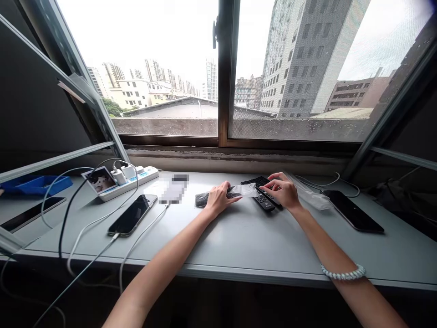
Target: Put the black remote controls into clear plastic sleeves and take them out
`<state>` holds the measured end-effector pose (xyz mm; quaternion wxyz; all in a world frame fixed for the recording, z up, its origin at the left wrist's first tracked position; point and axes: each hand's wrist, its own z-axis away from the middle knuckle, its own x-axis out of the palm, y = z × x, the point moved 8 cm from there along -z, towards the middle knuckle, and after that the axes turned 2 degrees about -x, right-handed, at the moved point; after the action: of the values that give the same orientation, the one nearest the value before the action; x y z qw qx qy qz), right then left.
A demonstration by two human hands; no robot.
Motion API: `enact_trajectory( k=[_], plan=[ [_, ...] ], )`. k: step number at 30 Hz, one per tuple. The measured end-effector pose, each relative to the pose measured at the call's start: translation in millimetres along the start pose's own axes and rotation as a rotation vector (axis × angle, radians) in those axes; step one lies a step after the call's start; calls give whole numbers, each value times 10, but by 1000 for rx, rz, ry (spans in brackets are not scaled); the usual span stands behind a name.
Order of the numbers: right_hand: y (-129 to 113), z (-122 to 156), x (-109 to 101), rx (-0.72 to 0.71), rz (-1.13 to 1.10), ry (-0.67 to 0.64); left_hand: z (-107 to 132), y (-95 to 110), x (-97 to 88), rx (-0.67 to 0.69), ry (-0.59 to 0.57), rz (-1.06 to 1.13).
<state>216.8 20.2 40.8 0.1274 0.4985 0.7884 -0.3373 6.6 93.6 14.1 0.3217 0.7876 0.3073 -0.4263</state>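
Note:
My left hand [218, 198] is closed over a dark, long item in a clear plastic bag [244, 190], probably a remote control; its dark end [201, 199] shows left of my fingers. The bag's loose end stretches to the right. There my right hand [283, 191] is bent in a pinch, its fingertips at the bag's edge. Under and behind that hand lie black remote controls, one with its buttons up [264, 201]. Another clear plastic wrapper [312, 196] lies just right of my right hand.
Left on the desk are a phone [133, 215] on a cable, a white power strip [129, 182] with chargers, a photo card [99, 181] and a blue tray [37, 184]. A dark tablet or phone [353, 210] lies at right. Cables hang over the front edge.

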Motion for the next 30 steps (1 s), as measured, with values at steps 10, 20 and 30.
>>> enact_trajectory(
  k=[10, 20, 30],
  plan=[
    [-266, 27, 127, -69, -77, -113, -8, 45, 29, 45, -4, 21],
    [-371, 66, 311, -48, -293, -236, 34, 177, -33, 123, 8, 43],
    [-250, 68, 398, -9, -276, -273, 9, 142, -34, 114, -5, 51]
  ],
)
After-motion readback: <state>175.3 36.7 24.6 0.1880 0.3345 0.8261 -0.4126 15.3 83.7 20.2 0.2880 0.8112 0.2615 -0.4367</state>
